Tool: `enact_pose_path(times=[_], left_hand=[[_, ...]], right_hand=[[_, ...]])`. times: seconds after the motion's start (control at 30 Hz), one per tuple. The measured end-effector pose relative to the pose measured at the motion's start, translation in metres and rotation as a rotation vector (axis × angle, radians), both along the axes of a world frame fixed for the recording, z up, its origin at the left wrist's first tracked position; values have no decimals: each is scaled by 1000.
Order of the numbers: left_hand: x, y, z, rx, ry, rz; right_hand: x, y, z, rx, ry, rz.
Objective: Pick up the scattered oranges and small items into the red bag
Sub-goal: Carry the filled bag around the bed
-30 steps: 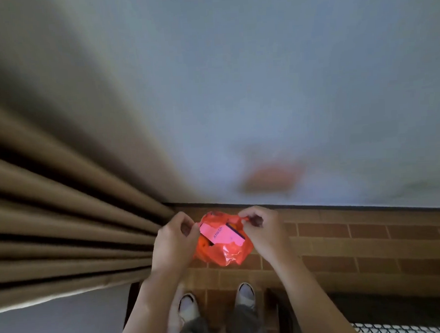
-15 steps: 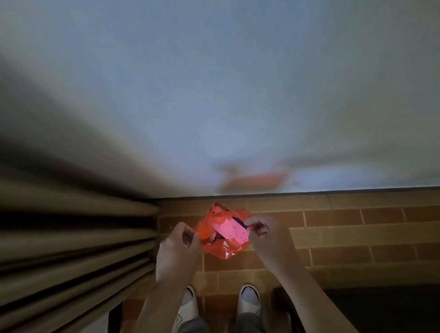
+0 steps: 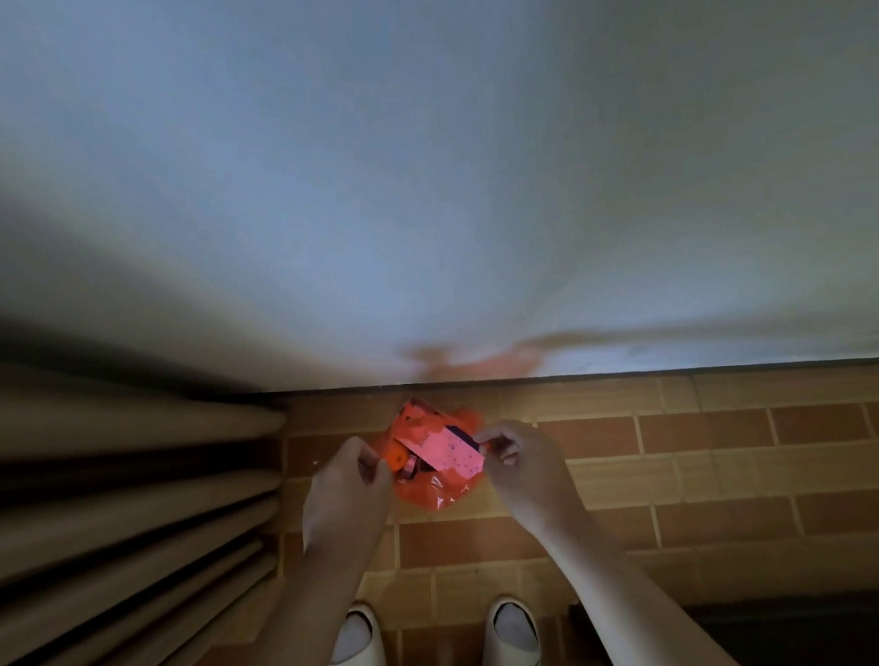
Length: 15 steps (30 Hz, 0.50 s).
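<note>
White slippers (image 3: 356,646) at bottom edge, person standing on a brick-pattern floor (image 3: 719,475), looking straight down. Both forearms reach forward, away from the body.

Left hand (image 3: 345,485) sits at the left side of the red bag (image 3: 434,490), fingers curled, pinching the bag's left edge or handle. Right hand (image 3: 525,461) is at the bag's right side, thumb and forefinger pinched on the right rim where a pink card or packet (image 3: 447,448) pokes out; I cannot tell whether the pinch takes plastic only or the packet's corner too.

Red bag hangs between the two hands, above the floor, mouth up and spread left-right between the grips. Inside: the pink packet, long axis slanting from upper left down to lower right, its lower right corner touching the right fingers; one orange (image 3: 396,459) low at the left, just beside the left fingers; a dark item under the packet, too dim to name.

Key relation: mouth lies between the hands, both equally near, the packet nearer the right. Likely step: holding the mouth open or drawing the handles together. Task looks late; no loose items show on the floor.

Further out: tan curtain folds (image 3: 119,507) at left, then a pale wall (image 3: 418,179) meeting the floor just beyond the bag, carrying a faint reddish cast.
</note>
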<state>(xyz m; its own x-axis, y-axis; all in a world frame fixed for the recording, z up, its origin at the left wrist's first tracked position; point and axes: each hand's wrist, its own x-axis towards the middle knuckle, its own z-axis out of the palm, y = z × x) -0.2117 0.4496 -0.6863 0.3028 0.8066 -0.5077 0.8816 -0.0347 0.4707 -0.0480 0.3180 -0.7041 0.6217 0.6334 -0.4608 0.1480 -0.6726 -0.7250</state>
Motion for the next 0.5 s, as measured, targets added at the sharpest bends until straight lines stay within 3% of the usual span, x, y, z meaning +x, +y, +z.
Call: enact_pose_path(times=[0.2, 0.33, 0.5], left_hand=[[21, 14, -55, -9, -101, 103], [33, 11, -78, -153, -216, 35], [26, 8, -77, -223, -225, -11]], right_hand=[[6, 30, -44, -34, -31, 6], [3, 45, -47, -63, 3, 125], [5, 42, -36, -95, 105, 84]])
